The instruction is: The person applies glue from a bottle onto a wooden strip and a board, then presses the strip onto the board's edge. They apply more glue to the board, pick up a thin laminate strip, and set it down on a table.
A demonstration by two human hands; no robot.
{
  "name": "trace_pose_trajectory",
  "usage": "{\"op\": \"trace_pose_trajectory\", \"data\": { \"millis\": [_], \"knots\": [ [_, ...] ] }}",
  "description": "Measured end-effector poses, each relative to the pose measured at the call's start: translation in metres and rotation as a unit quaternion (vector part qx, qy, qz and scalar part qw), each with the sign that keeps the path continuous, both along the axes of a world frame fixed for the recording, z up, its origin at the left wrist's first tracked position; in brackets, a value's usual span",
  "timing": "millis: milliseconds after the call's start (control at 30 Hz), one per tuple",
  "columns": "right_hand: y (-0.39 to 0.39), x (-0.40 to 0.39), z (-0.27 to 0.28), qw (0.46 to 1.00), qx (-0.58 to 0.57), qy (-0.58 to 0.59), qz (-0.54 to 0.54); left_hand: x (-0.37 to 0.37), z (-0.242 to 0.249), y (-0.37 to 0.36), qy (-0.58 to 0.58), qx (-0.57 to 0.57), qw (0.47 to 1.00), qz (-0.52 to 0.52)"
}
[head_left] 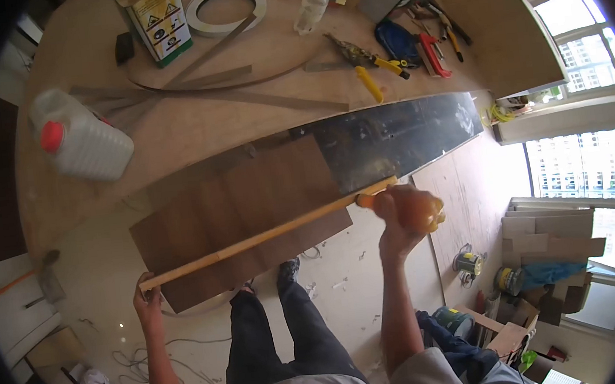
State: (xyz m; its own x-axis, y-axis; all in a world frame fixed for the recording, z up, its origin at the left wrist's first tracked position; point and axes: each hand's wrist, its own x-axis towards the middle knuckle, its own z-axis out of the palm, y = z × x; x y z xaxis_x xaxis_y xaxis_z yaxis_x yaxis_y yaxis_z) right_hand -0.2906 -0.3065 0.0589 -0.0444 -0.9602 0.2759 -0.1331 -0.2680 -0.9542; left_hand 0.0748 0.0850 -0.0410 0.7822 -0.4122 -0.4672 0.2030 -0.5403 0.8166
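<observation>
A long, narrow wooden strip (253, 239) slants across the view above a brown wooden panel (248, 190). At its lower left end, my left hand (147, 292) is closed on it. My right hand (395, 235) grips a clear plastic bottle (418, 209) of amber liquid, tipped on its side. The bottle's narrow capped or nozzle end points left, close to the strip's edge; whether it touches is hard to tell. The strip's far right end shows just beyond my right hand's fingers.
The workbench (242, 131) ahead bears a white jug with a red cap (88, 139), a tin (158, 25), a tape roll (223, 9), another bottle (314, 2) and yellow-handled pliers (371, 78). A dark board (398, 135) lies beside the panel. Cords (184, 367) trail on the floor.
</observation>
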Motion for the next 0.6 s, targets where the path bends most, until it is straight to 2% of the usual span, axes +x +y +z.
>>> {"op": "trace_pose_trajectory", "data": {
  "millis": [33, 67, 133, 233, 367, 467, 500, 533, 567, 600],
  "knots": [
    [0.007, 0.008, 0.005, 1.000, 0.022, 0.001, 0.009, 0.000, 0.001, -0.002, 0.004, 0.001, 1.000, 0.003],
    [0.015, 0.009, -0.002, 0.998, 0.031, 0.049, 0.022, 0.000, 0.002, -0.001, 0.007, 0.001, 1.000, 0.004],
    [0.036, 0.023, -0.004, 0.998, 0.027, 0.028, 0.042, 0.003, -0.001, 0.002, 0.004, 0.000, 1.000, -0.005],
    [0.031, 0.014, -0.013, 0.990, -0.062, 0.094, 0.086, 0.005, -0.002, 0.001, -0.006, 0.003, 1.000, -0.022],
    [0.001, -0.010, -0.004, 0.998, 0.014, -0.050, 0.024, 0.003, 0.001, 0.000, -0.003, 0.014, 1.000, -0.012],
    [0.001, -0.010, 0.000, 0.997, 0.052, -0.055, 0.019, 0.003, 0.000, 0.002, -0.008, 0.027, 1.000, -0.010],
    [0.006, -0.011, -0.013, 0.999, 0.028, 0.007, 0.029, 0.004, 0.000, 0.003, -0.011, 0.032, 0.999, -0.011],
    [0.019, -0.003, -0.012, 0.997, 0.073, 0.012, 0.027, 0.004, 0.000, 0.005, -0.020, 0.032, 0.999, -0.018],
    [0.030, -0.004, -0.031, 0.991, 0.043, 0.111, 0.058, 0.005, -0.001, 0.007, -0.028, 0.028, 0.999, -0.027],
    [0.032, 0.008, -0.022, 0.993, 0.014, 0.083, 0.083, 0.006, -0.005, 0.006, -0.036, 0.023, 0.998, -0.039]
  ]
}}
